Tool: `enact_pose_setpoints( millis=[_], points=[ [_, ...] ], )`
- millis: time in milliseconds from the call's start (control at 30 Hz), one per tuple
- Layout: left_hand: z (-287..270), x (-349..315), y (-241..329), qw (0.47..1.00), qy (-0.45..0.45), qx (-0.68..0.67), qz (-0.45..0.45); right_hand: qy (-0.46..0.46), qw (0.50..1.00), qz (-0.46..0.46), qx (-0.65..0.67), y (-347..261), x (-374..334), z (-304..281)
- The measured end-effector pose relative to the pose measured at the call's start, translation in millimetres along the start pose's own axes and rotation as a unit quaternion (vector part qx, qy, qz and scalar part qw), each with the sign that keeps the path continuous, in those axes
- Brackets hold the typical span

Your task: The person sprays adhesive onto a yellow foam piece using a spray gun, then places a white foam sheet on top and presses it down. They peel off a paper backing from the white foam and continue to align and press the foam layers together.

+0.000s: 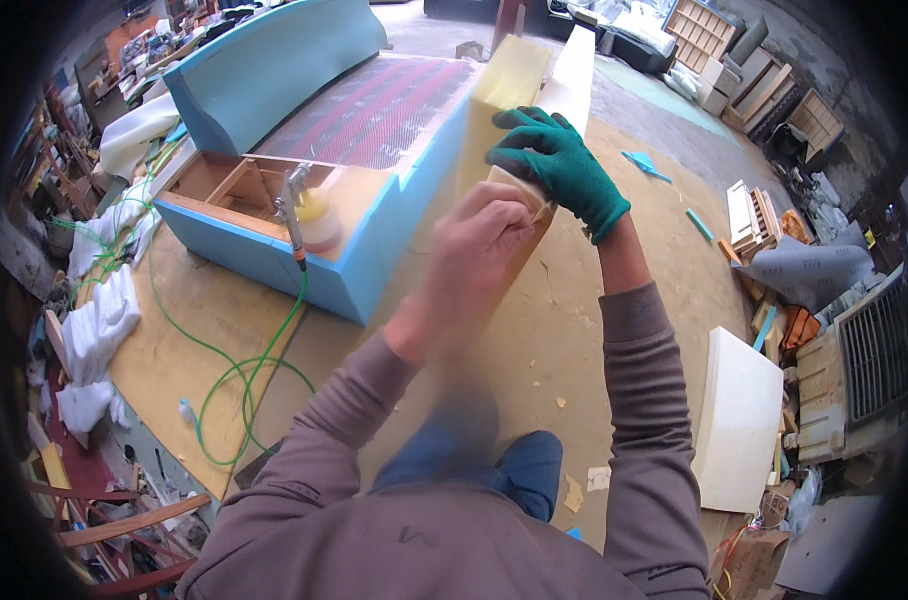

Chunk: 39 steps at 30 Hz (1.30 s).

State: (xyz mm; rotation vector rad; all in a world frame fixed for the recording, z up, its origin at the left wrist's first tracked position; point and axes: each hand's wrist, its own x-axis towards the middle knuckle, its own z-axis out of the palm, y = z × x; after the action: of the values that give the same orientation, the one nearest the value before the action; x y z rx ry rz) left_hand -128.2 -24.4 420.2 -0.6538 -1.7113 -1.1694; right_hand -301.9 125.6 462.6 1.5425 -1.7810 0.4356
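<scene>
A long yellow foam slab (499,90) stretches away in front of me, with a paler white face (572,75) along its right side. My bare left hand (469,245) is closed in a fist-like grip on the near end of the foam. My right hand (564,170), in a green glove, bends its fingers over the foam's upper edge just beyond the left. To the left stands a sofa frame (264,250) covered in light blue foam, with a raised curved back. A spray gun (292,205) with a yellowish cup rests on its near corner.
A green air hose (244,370) runs from the spray gun and coils on the floor. White wadding (99,325) lies at the left. A white foam panel (739,420) leans at the right, near a slatted grey unit (874,340). Blue foam scraps (646,165) are scattered about.
</scene>
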Motion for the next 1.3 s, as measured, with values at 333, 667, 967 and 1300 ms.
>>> enact_pose_setpoints(
  millis=[333, 667, 967, 1300],
  points=[
    [6.3, 0.6, 7.6, 0.997, 0.002, -0.013, -0.083, 0.006, 1.0, 0.007, -0.016, 2.1, -0.3, 6.1],
    [-8.1, -15.6, -15.5, 0.996, -0.061, -0.057, -0.026, 0.001, 0.999, 0.03, 0.032, 0.1, -3.3, -0.4],
    [3.9, -59.9, -6.7, 0.989, 0.006, -0.051, -0.136, -0.022, 0.997, 0.061, 0.048, -2.9, -1.7, -8.2],
    [11.5, -97.2, -29.0, 0.983, 0.003, -0.064, -0.172, -0.049, 0.987, 0.115, 0.102, -2.8, -1.3, -11.8]
  ],
)
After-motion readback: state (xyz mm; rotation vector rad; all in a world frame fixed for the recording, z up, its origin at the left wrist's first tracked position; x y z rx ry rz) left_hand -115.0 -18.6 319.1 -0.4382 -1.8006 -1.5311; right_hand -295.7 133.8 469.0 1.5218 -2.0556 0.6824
